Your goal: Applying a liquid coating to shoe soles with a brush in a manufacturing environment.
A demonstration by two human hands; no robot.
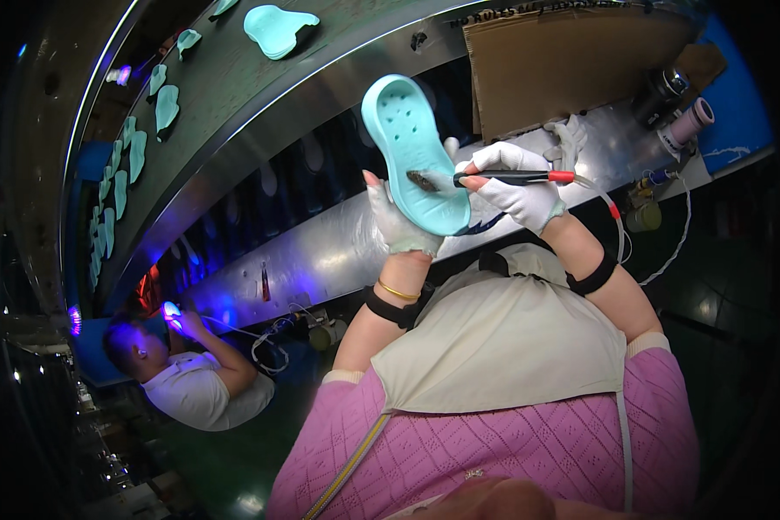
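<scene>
Turquoise sole: held above the metal surface (329, 236), its holed end pointing away from the body; the sole (398, 121) is cradled, not set down.
Left hand: closed around the near half of the sole from beneath and the left edge; this hand (402, 224) is best kept firm, with fingertips clear of the upper face.
Right hand: narrowed in a pinch on the black brush (513, 178); by this hand (522, 192), light, even pressure should be given.
Dark bristles: laid on or just over the sole's inner face, toward the right edge; the bristles (422, 180) are best drawn along the curve, the rim being followed without overrun.
Coating: whether any has been spread cannot be told.
Clear tube: the tube (609, 198) trailing from the brush should be left slack, so that strokes are not tugged.
</scene>
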